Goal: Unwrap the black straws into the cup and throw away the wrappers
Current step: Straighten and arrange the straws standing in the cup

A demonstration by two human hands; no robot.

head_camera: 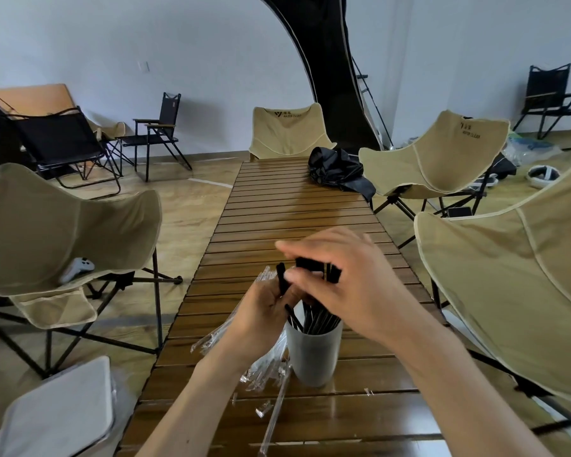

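**Q:** Fingers first: what is each hand doing?

**A:** Fingers of the left hand [261,308] are clenched round a bunch of clear wrappers [271,275] with one black straw [281,279] poking up out of the fist. The right hand [350,282] curls over from the right, its fingers pinching black straw ends just above the cup [314,351].

**Q:** Where is the cup from the hands?

**A:** Directly below them, near the table's [297,209] front edge. It stands upright, with many black straws already in it, leaning at slight angles. The held straw runs nearly vertical, its lower end hidden in the left fist, so the drop is straight down. The left hand is nearer the cup's rim.

**Q:** Anything around it?

**A:** Empty wrappers lie on the table left of and in front of the cup, not yet thrown away. Farther off, a black bag [338,171] sits at the table's far end, with tan chairs [287,133] around.
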